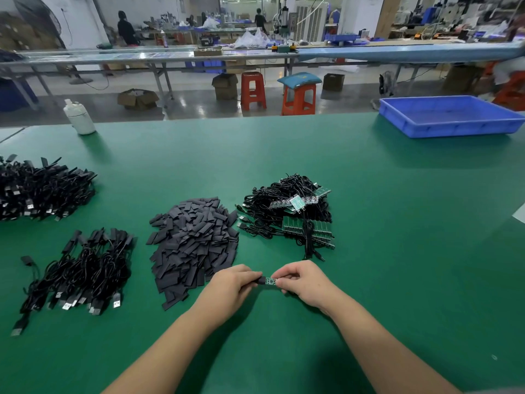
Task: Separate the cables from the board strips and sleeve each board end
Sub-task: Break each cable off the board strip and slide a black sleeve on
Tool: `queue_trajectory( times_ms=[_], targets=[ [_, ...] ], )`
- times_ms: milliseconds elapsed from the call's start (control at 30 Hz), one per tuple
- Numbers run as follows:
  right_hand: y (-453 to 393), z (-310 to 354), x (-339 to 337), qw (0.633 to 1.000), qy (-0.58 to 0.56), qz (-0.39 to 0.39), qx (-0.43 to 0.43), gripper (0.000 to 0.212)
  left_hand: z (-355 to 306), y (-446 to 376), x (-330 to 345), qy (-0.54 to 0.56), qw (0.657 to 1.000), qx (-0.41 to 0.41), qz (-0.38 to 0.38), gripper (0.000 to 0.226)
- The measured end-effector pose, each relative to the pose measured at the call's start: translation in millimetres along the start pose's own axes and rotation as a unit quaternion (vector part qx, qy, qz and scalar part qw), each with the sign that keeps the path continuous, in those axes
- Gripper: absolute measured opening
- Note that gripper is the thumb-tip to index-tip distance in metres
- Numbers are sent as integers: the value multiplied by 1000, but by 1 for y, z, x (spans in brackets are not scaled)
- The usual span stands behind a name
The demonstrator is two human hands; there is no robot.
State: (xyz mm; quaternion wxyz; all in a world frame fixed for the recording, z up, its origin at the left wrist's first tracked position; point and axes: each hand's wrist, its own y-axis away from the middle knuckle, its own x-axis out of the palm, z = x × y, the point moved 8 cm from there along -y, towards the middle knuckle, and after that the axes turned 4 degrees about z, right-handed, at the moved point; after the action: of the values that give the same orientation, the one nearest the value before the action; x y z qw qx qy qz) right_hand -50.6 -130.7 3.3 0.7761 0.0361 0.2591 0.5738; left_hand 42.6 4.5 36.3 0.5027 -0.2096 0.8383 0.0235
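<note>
Just above the green table my two hands meet over a small green board end (270,280). My right hand (301,281) pinches the board's right side. My left hand (231,288) pinches a black sleeve (260,280) at the board's left end; the sleeve covers that end. Behind my hands lies a heap of black sleeves (194,243). To its right sits a tangle of black cables joined to green board strips (292,213). The cable running from the held board is hidden by my hands.
Two piles of sleeved black cables lie at the left: one near (82,268), one farther back (39,189). A white bottle (79,117) stands at the far left edge. A blue tray (451,116) sits at the far right. Stools and benches stand beyond the table.
</note>
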Motion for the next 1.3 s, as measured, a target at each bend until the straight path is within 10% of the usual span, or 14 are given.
queue_trajectory(
  times_ms=[1300],
  targets=[
    [-1,12,2,998,38,11,-46,10,-15,-3,2,-13,1000,-2,4,25]
  ],
)
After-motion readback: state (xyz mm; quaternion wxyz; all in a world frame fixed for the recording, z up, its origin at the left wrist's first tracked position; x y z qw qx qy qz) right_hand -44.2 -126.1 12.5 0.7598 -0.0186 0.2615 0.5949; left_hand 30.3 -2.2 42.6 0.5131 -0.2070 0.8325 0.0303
